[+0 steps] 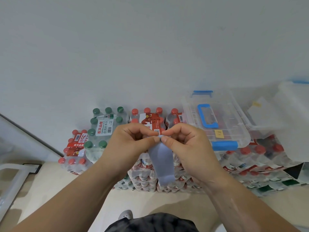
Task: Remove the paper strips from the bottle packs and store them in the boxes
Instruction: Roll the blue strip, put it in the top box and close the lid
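Left hand (133,139) and right hand (183,139) are pinching the strip (163,163) by its top, fingers (150,141) closed on it; folding neatly is looking wisest

a pale lilac-blue paper strip (161,162) against clear-wrapped, red-capped bottle packs (147,118) with red-and-white labels, and one green-capped pack (103,124) labelled white and green; a see-through box (234,114) with bright blue handle (207,118) and yellow sticker (218,133); cream floor (50,190), grey-white wall (150,47).

The green-capped pack (104,126) reads 农夫山泉 饮用纯净水; the red-capped pack (75,147) 农夫山泉.
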